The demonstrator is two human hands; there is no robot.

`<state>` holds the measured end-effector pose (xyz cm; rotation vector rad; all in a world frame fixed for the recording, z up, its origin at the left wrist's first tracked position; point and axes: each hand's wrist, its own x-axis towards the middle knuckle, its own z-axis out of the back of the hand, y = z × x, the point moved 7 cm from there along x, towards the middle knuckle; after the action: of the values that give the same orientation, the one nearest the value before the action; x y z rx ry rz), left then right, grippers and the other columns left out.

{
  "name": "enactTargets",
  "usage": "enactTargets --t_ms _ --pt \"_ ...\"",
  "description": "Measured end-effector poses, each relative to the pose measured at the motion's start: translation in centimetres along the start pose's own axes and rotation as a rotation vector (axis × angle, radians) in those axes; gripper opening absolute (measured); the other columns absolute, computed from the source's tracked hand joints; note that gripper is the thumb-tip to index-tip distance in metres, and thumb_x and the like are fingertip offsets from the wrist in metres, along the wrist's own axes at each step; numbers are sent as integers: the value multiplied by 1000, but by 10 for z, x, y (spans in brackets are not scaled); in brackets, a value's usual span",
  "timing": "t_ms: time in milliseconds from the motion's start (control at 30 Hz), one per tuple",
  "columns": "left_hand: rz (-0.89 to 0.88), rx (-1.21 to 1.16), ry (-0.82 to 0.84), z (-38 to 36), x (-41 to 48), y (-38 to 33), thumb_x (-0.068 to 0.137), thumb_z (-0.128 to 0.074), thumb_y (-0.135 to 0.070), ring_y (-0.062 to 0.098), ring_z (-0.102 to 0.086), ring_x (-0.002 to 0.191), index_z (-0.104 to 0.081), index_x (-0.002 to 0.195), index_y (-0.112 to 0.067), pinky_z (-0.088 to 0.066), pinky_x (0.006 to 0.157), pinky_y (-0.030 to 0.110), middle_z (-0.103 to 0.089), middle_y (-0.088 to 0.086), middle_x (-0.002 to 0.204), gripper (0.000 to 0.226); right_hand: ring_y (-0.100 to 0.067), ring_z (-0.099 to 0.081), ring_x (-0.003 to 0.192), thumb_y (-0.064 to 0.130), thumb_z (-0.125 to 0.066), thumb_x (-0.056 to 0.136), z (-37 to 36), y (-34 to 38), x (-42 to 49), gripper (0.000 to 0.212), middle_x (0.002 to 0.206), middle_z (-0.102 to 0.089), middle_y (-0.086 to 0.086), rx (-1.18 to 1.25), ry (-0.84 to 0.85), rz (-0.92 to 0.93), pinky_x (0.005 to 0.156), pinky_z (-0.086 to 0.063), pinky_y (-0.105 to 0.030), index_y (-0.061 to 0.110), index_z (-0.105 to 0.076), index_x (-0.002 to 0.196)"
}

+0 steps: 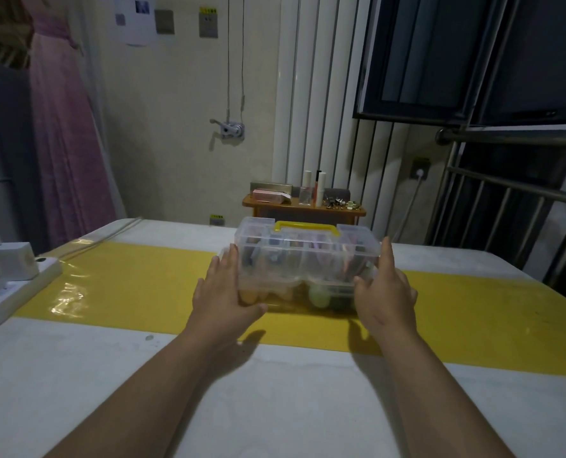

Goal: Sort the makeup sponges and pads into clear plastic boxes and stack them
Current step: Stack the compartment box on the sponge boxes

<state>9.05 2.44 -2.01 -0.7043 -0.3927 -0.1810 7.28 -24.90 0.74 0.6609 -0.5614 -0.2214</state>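
at the far left edge a white power strip [13, 282] lies on the table [275, 408], with white chargers [15, 261] plugged into it. behind it a pink garment [66, 143] hangs by the wall. a glossy yellow band [136, 279] runs across the white tabletop from left to right.

our left hand [223, 289] lies flat against the left end of the stacked boxes, fingers straight and pointing away from us, thumb spread along the lower front edge; it presses rather than grips. the stack stands on the yellow band between both hands. the lower clear box [294, 292] holds the sponges: orange rounded ones [258, 294] on the left and a pale green one [319, 295] nearer the right (what else lies in there is too dim to tell). on it sits the upper clear box [304, 251] with a yellow handle [304, 226] on its lid; its contents are blurred.

our right hand [385, 292] mirrors the left, flat against the right end of the stack, fingers extended, thumb at the front corner, nothing clasped.

behind the stack a small wooden stand [303, 209] carries bottles [319, 190]. to the right a metal rail [513, 137] crosses the dark window.
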Motion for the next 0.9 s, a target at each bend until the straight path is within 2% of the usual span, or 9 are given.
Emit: enactTargets --t_ms 167,233,333,400,467,567,633,767,900 --pt "57 -169 -73 7 -4 6 80 -79 -38 18 -4 152 -11 156 -35 -16 121 42 -4 -4 165 102 -33 -33 138 29 -64 90 3 -10 1 75 153 -37 -7 -1 -79 -42 110 -28 -48 22 -26 153" --pt "101 -279 -87 9 -5 9 80 -80 -32 18 -9 150 -20 153 -42 -21 117 38 -6 -1 165 94 -33 -33 137 32 -67 87 4 -18 2 67 154 -34 -7 -9 -79 -93 109 -30 -47 26 -38 147" --pt "176 -386 -67 6 -4 18 80 -80 -27 17 -14 150 -27 149 -45 -24 115 35 -9 1 165 89 -34 -37 135 28 -76 77 -4 -32 3 70 153 -32 -6 41 5 -187 110 -36 -50 35 -45 139" --pt "198 -421 -56 4 -1 26 79 -81 -29 20 -17 149 -30 146 -51 -26 116 40 -16 2 164 87 -35 -46 128 25 -83 69 -12 -39 5 78 149 -37 -5 151 55 -231 104 -43 -51 39 -47 136" --pt "224 -466 -36 3 1 32 78 -82 -31 22 -28 146 -30 144 -54 -35 114 45 -26 2 161 87 -33 -54 118 19 -87 64 -18 -44 7 85 143 -46 -6 253 91 -251 97 -50 -48 37 -47 137" --pt "252 -535 14 2 4 34 81 -80 -23 18 -50 125 -28 148 -47 -46 101 39 -44 0 149 89 -30 -57 116 7 -88 64 -24 -48 11 91 139 -53 -5 376 135 -283 90 -52 -42 30 -45 141" --pt "259 -530 43 2 7 36 80 -81 -22 15 -56 113 -26 150 -48 -49 98 38 -55 0 134 93 -29 -58 117 3 -88 63 -27 -48 12 94 139 -55 -3 416 145 -278 93 -52 -44 30 -45 142" --pt "248 -491 105 -3 9 37 79 -82 -22 15 -58 111 -27 150 -48 -51 94 32 -57 -5 122 93 -27 -60 112 3 -88 63 -30 -48 10 86 126 -61 4 430 141 -260 94 -52 -47 27 -51 137" --pt "225 -457 70 -4 11 36 83 -78 -18 9 -59 99 -45 141 -37 -50 78 20 -61 -7 113 69 -28 -62 107 10 -91 60 -28 -48 9 75 119 -66 -2 384 108 -235 91 -53 -46 25 -59 127"
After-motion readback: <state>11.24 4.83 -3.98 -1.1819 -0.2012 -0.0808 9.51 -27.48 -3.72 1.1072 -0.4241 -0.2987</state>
